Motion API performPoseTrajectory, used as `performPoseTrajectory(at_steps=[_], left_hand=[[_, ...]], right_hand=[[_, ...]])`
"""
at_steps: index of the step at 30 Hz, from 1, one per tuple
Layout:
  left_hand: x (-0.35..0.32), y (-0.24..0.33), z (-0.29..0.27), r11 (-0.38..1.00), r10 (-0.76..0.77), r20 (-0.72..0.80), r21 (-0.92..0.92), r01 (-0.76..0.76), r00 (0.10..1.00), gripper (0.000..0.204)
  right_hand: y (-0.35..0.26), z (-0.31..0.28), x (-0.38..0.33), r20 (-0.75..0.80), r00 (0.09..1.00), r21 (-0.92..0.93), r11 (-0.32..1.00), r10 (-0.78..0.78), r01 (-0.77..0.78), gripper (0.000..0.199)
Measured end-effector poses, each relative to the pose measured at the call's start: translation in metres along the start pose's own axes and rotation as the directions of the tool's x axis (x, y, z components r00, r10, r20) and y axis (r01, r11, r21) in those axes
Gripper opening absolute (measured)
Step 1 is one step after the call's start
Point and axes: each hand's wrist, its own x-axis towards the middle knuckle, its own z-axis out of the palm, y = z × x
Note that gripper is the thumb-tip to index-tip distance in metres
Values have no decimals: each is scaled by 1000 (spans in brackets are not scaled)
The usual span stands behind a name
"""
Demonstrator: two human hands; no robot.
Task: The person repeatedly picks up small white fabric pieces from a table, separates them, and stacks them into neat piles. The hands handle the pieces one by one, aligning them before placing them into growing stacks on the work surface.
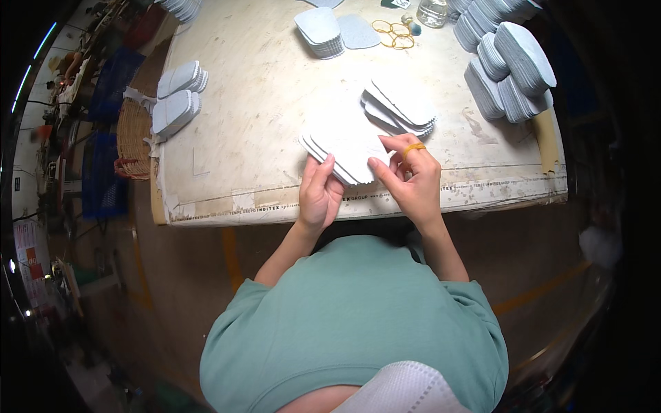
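Near the table's front edge, my left hand (pixel 321 196) grips the left side of a fanned stack of white, rounded pads (pixel 348 153), thumb on top and fingers underneath. My right hand (pixel 417 180) pinches the stack's right edge between thumb and fingers. Around a finger of that hand sits a yellow rubber band (pixel 414 148). Just beyond my right hand lies a loose, uneven pile of similar pads (pixel 401 110). The light on the held stack is so bright that its surface detail is washed out.
Banded pad bundles (pixel 175 111) lie at the left edge beside a wicker basket (pixel 133 138). Taller bundles (pixel 525 60) are heaped at the far right. At the back are a pad stack (pixel 320 33), several yellow rubber bands (pixel 394 34) and a glass jar (pixel 432 12).
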Motion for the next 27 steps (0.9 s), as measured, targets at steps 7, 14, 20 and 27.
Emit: performPoseTrajectory(at_steps=[7, 14, 20, 27], left_hand=[[4, -2, -7, 930, 7, 127, -366, 40, 992, 47], [2, 0, -1, 1000, 12, 36, -22, -12, 999, 49], [3, 3, 0, 981, -7, 85, -194, 23, 996, 52], [3, 0, -1, 998, -2, 18, -67, 4, 1000, 51]], right_hand=[[3, -12, 30, -357, 815, -382, 867, -457, 319, 31], [0, -5, 8, -16, 999, -61, 997, -46, 45, 24], [-3, -13, 17, -245, 950, -101, 979, -195, 175, 22], [1, -11, 27, -174, 962, -334, 931, -212, 145, 21]])
